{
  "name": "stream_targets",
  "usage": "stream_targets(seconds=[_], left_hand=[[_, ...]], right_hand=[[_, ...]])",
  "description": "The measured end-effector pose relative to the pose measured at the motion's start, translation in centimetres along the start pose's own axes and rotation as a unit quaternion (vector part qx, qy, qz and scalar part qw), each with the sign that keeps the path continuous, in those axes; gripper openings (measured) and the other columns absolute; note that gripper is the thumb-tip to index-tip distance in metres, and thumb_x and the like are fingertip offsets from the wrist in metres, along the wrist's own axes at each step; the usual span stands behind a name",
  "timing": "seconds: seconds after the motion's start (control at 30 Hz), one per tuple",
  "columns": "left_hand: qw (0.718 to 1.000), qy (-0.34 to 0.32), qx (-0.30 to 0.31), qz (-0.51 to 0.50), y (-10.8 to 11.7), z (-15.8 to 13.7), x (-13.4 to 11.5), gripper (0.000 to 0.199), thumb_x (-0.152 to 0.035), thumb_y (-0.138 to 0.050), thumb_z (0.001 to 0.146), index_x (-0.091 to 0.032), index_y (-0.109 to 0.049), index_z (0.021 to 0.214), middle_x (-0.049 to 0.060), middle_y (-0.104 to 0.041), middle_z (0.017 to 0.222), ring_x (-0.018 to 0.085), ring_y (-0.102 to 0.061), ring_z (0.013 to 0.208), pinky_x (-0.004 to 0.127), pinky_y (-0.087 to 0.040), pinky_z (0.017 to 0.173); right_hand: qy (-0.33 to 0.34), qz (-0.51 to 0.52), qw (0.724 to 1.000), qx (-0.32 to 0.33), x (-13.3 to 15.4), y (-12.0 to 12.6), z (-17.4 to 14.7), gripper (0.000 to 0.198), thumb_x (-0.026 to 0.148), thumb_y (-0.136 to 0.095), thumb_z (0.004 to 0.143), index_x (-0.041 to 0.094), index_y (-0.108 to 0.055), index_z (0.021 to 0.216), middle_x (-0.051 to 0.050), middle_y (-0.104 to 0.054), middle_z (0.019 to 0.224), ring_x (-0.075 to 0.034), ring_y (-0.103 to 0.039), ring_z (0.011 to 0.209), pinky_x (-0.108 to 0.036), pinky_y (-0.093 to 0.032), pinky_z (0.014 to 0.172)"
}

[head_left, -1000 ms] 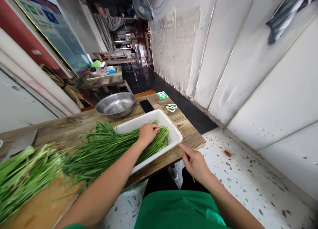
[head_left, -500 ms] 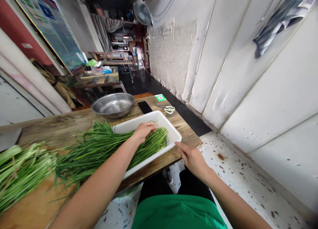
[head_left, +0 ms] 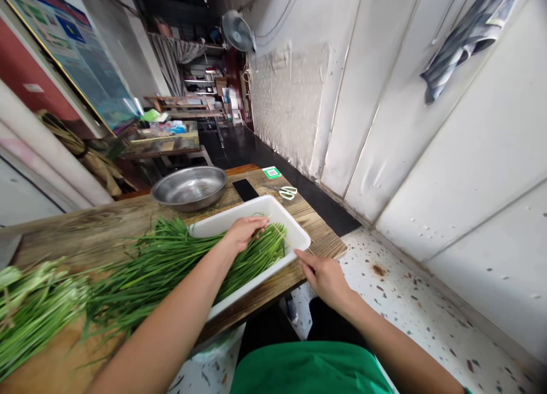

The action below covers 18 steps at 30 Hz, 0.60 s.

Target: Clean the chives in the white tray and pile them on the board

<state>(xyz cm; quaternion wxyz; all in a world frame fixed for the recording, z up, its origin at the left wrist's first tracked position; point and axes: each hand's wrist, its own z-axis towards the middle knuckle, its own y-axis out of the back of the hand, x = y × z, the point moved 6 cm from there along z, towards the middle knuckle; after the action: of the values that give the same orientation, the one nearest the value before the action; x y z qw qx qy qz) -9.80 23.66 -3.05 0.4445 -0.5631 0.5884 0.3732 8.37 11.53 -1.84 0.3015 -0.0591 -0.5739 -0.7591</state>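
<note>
Long green garlic chives lie in a bundle, their pale cut ends inside a white plastic tray and their leaves spilling out to the left. My left hand is over the bundle, thumb and fingers pinched on a thin pale strand, whose tip pokes up past them. From near there the straw-like strand slants across the cut ends toward my right hand. That hand is just outside the tray's near right corner, its fingers pinched at the strand's other end.
Behind the tray are a steel basin, a black phone, scissors and a green code card. More greens lie on a board at left. The wooden table ends close by my right hand.
My right hand has shifted slightly down and left. The pale strand now shows stretched between both hands. My left hand stays over the chives, and the view has shifted a little.
</note>
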Motion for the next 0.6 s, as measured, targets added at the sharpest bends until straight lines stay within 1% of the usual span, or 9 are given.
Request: stream_targets(seconds=[0.13, 0.27, 0.33, 0.43, 0.53, 0.6], left_hand=[[1.0, 0.015, 0.014, -0.013, 0.0, 0.1, 0.1, 0.024, -0.025, -0.073, 0.05, -0.012, -0.064, 0.068, 0.0, -0.056, 0.061, 0.006, -0.045, 0.051, 0.017, -0.029, 0.043], [0.999, 0.023, 0.018, -0.025, -0.1, 0.1, 0.1, 0.024, -0.022, -0.072, 0.051, -0.012, -0.064, 0.071, 0.0, -0.055, 0.062, 0.006, -0.046, 0.052, 0.016, -0.03, 0.043], [0.999, 0.021, 0.029, -0.023, -0.3, 0.1, 0.1, 0.023, -0.023, -0.072, 0.052, -0.011, -0.063, 0.07, 0.0, -0.054, 0.062, 0.005, -0.045, 0.051, 0.016, -0.029, 0.042], [0.998, 0.017, 0.05, -0.019, -0.7, 0.1, 0.1, 0.02, -0.025, -0.07, 0.055, -0.012, -0.063, 0.069, -0.001, -0.054, 0.061, 0.005, -0.045, 0.05, 0.016, -0.029, 0.042], [0.997, 0.022, 0.062, -0.032, -0.8, 0.1, 0.2, 0.019, -0.024, -0.069, 0.058, -0.012, -0.063, 0.071, -0.001, -0.054, 0.06, 0.005, -0.045, 0.05, 0.016, -0.03, 0.043], [0.997, 0.031, 0.052, -0.047, -0.5, 0.1, 0.3, 0.018, -0.022, -0.068, 0.059, -0.012, -0.063, 0.074, -0.001, -0.054, 0.06, 0.005, -0.045, 0.05, 0.016, -0.031, 0.043]], right_hand=[[-0.001, 0.004, 1.0, 0.006, 0.0, 0.0, 0.0, 0.034, 0.024, -0.037, 0.085, 0.024, -0.052, 0.116, -0.002, -0.066, 0.097, -0.014, -0.064, 0.077, -0.02, -0.046, 0.068], [-0.019, -0.043, 0.998, 0.044, 0.3, 0.4, 0.6, 0.036, 0.028, -0.038, 0.085, 0.022, -0.048, 0.119, -0.005, -0.068, 0.086, -0.015, -0.063, 0.069, -0.021, -0.045, 0.062], [-0.017, -0.083, 0.994, 0.067, 0.9, 0.8, 1.6, 0.039, 0.031, -0.039, 0.084, 0.021, -0.046, 0.121, -0.006, -0.068, 0.081, -0.017, -0.063, 0.07, -0.022, -0.044, 0.062], [-0.003, -0.129, 0.988, 0.089, 2.2, 1.0, 3.9, 0.04, 0.034, -0.039, 0.083, 0.022, -0.044, 0.121, -0.006, -0.067, 0.082, -0.018, -0.062, 0.076, -0.024, -0.043, 0.065], [-0.002, -0.147, 0.984, 0.105, 3.0, 0.4, 6.0, 0.037, 0.033, -0.04, 0.083, 0.022, -0.048, 0.117, -0.008, -0.066, 0.085, -0.019, -0.062, 0.078, -0.025, -0.042, 0.065], [-0.007, -0.143, 0.985, 0.098, 3.3, -0.2, 6.8, 0.033, 0.03, -0.038, 0.083, 0.022, -0.051, 0.113, -0.007, -0.066, 0.085, -0.019, -0.061, 0.077, -0.026, -0.042, 0.065]])
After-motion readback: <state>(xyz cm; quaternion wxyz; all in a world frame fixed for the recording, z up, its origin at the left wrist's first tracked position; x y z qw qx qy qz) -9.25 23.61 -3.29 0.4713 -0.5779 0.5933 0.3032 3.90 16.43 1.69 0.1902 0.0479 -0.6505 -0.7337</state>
